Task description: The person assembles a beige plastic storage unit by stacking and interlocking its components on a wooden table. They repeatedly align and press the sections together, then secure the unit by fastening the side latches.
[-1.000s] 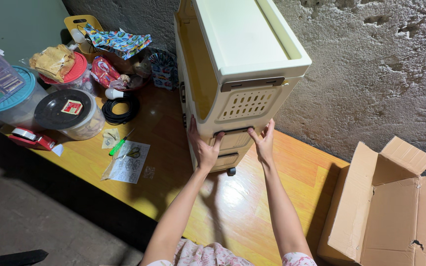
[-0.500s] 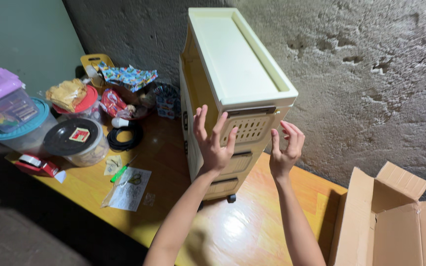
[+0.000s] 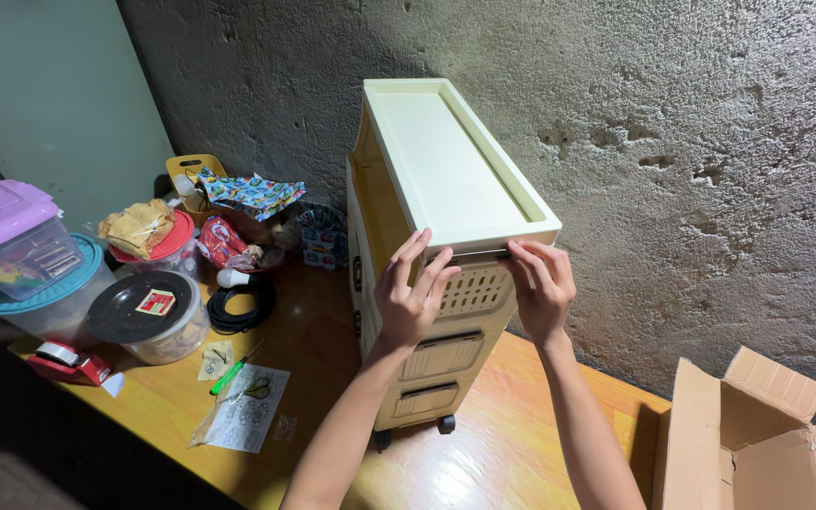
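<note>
At the cabinet (image 3: 446, 189) top, both hands (image 3: 413, 297) press fingertips

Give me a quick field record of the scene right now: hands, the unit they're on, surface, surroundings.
left hand: fingers spread on the top drawer front, fingertips at the upper lip
right hand: fingers curled at the same drawer's upper right edge
drawer unit: cream plastic, upright, tall and narrow, on small castors, three drawer fronts visible
surface: wooden table
left of unit: lidded plastic containers, black cable coil, paper sheet, tape dispenser
right: open cardboard box
behind: rough concrete wall
</note>
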